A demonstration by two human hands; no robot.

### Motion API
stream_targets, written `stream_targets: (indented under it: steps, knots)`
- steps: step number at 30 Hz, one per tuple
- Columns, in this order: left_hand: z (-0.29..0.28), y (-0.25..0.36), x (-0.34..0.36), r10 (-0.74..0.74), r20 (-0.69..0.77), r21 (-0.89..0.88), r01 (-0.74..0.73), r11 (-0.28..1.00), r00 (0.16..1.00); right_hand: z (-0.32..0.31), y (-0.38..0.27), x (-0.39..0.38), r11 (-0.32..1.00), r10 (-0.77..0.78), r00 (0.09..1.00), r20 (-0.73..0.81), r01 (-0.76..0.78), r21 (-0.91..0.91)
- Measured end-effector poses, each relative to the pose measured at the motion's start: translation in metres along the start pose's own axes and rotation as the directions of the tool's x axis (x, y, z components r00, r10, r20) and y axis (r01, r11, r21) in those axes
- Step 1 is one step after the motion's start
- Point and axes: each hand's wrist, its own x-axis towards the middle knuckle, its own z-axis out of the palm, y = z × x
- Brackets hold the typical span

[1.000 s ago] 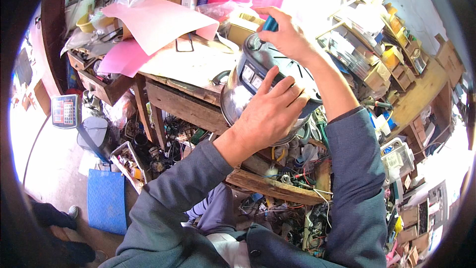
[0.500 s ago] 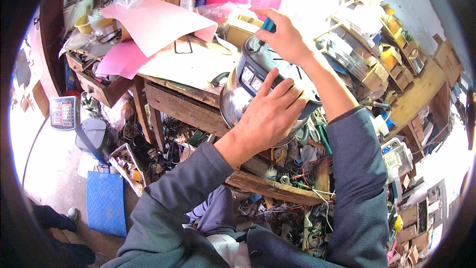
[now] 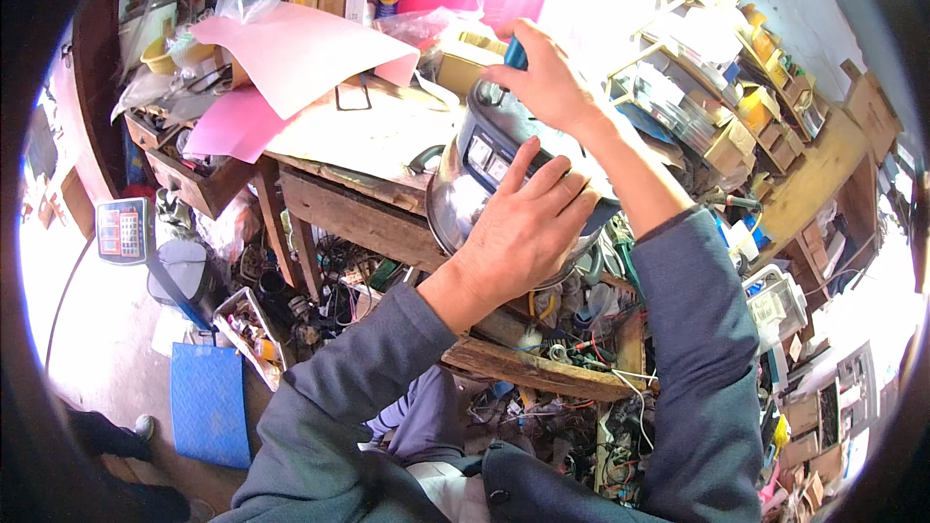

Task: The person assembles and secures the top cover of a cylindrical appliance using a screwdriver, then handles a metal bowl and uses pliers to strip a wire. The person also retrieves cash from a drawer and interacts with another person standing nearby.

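Observation:
A metal-bodied electric cooker with a dark slotted base and a small control panel rests tilted at the bench's right end. My left hand lies across its near side, fingers slightly spread and palm pressed on it. Above the far part of the base, my right hand grips the blue handle of a screwdriver between thumb and fingers. The screwdriver points down at the base near its left edge; its tip cannot be made out clearly.
Pink sheets cover the left of the wooden bench. A yellow box stands behind the cooker. Cables and parts pile up below. To the right are shelves of small boxes; at floor left, a blue platform scale.
My right hand has turned a little around the screwdriver, its thumb now further left across the handle. My left hand keeps its place on the cooker. The whole view has shifted slightly.

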Motion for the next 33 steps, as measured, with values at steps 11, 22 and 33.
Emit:
stream_targets:
  steps: [11,22,33]
  knots:
    - [0.001,0.001,0.0,-0.009,-0.038,-0.038,0.007,0.999,0.999,-0.003,0.016,-0.001,0.978,-0.072,0.997,0.022,0.066,0.197]
    - [0.002,-0.002,0.0,-0.013,-0.039,-0.042,0.011,0.999,0.999,-0.004,-0.003,-0.005,0.996,0.006,1.0,-0.022,-0.008,-0.089]
    - [0.0,-0.002,0.0,-0.001,-0.056,-0.053,-0.002,0.999,0.998,-0.015,0.007,-0.002,0.927,-0.084,0.981,0.176,0.012,0.375]
